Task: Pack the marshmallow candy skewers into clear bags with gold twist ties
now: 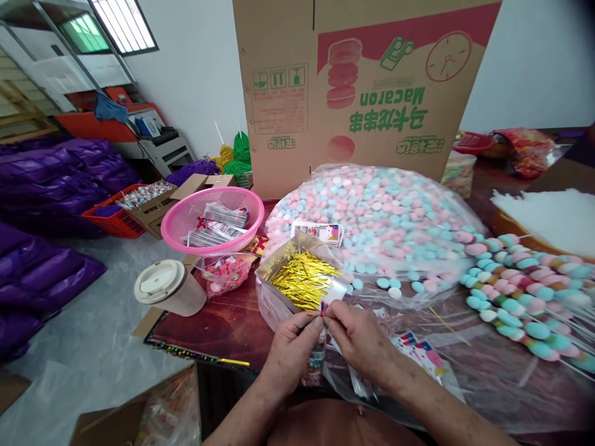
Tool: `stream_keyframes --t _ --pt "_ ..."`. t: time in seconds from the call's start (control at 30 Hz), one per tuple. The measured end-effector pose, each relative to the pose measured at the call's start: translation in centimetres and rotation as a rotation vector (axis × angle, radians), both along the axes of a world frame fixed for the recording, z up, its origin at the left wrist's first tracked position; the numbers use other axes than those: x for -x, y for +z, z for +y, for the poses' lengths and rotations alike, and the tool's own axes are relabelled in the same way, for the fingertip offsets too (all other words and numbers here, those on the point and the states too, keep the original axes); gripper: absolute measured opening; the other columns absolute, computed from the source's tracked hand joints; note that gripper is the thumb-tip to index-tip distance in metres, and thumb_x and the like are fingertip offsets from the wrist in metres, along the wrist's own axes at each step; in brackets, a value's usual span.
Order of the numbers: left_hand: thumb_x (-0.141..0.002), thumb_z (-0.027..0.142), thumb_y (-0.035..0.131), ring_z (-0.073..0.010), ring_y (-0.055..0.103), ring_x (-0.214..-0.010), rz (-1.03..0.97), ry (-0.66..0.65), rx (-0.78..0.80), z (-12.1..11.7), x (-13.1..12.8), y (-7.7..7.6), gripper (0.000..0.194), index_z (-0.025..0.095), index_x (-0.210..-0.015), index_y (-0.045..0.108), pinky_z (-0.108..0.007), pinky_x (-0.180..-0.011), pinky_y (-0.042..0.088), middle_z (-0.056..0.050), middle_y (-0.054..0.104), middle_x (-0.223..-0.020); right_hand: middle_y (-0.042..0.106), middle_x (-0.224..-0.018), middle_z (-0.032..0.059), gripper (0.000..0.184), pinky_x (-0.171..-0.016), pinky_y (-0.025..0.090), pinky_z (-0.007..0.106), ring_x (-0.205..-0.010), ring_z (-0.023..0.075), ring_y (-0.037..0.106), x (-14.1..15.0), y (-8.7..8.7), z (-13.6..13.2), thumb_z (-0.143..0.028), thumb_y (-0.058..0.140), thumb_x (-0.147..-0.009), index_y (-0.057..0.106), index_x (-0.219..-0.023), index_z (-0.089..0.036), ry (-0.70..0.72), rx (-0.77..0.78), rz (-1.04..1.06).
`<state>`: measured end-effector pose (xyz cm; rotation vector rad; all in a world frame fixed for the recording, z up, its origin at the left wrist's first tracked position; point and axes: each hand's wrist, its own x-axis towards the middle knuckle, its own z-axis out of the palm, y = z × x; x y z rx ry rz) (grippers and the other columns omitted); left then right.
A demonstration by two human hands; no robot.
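Note:
My left hand [292,344] and my right hand [357,337] meet at the table's near edge, fingertips pinched together on the neck of a small clear packet [317,354] with a gold twist tie at its top. Just beyond them lies an open bag of gold twist ties [302,277]. Behind that spreads a big clear bag of pink, blue and white round candies [376,217]. A small stack of printed packets [320,232] lies on it.
Candy skewers [525,291] are piled at the right. A pink basket [211,218] with printed packets, a lidded paper cup [167,288] and a small bag of sweets [225,272] sit at left. A tall "Macaron" carton [362,87] stands behind. Purple bags cover the floor at left.

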<state>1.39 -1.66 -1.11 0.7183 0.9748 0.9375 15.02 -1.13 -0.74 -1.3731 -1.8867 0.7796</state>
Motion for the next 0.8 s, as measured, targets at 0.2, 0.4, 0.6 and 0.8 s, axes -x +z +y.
stream_keyframes --t 0.2,0.4,0.6,0.8 --pt "-0.055 0.027 0.078 -0.0106 0.055 -0.046 -0.168 0.026 0.2 0.4 0.0 0.3 0.025 0.012 -0.07 0.066 -0.021 -0.049 0.043 -0.001 0.062 -0.052 0.055 -0.06 -0.0027 0.02 -0.051 0.037 0.021 -0.054 0.0114 0.049 -0.8 0.0 -0.9 -0.036 0.051 -0.084 0.058 -0.088 -0.018 -0.014 0.176 0.293" --pt "-0.049 0.024 0.082 -0.0127 0.057 -0.042 -0.361 -0.332 0.37 0.7 0.8 0.3 0.038 0.013 -0.078 0.061 -0.023 -0.045 0.047 -0.004 0.065 -0.056 0.061 -0.061 -0.0022 0.027 -0.055 0.039 0.021 -0.056 0.0108 0.054 -2.1 1.9 -0.8 -0.034 0.044 -0.089 0.06 -0.072 -0.02 0.362 0.191 0.352" --pt "-0.054 0.021 0.08 -0.0081 0.055 -0.046 -0.278 0.03 0.274 0.6 -0.9 1.1 0.043 0.017 -0.088 0.055 -0.02 -0.048 0.046 0.002 0.062 -0.063 0.058 -0.057 -0.0021 0.029 -0.051 0.037 0.021 -0.052 0.0108 0.05 -0.9 0.6 -1.3 -0.034 0.047 -0.086 0.052 -0.063 -0.018 -0.047 0.139 0.285" --pt "-0.058 0.033 0.077 -0.0089 0.056 -0.06 0.019 0.172 0.003 0.4 -2.4 0.7 0.036 0.017 -0.08 0.053 -0.02 -0.058 0.045 0.002 0.061 -0.072 0.058 -0.066 0.0049 0.023 -0.055 0.038 0.025 -0.06 0.0148 0.051 -1.6 0.5 -0.9 -0.014 0.035 -0.086 0.054 -0.073 -0.016 -0.078 -0.41 -0.205"
